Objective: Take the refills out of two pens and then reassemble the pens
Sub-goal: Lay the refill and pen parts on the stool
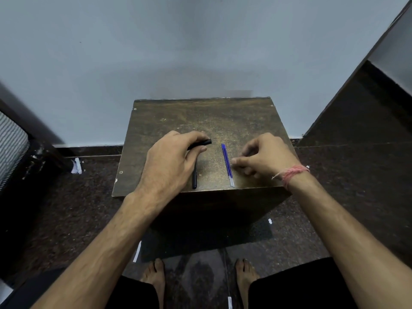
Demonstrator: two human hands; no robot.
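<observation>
Slim blue refills [227,165] — scuffed wood.

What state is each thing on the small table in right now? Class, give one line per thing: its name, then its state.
Left hand: closed on a black pen part, over the table.
Black pen part: held in the left fingers, one end sticking out.
Black pen: lying flat on the table, partly under the left hand.
Blue refills: lying flat, out of the pens.
Right hand: fingertips at the refills; grip unclear.
Table: upright, worn top.
</observation>
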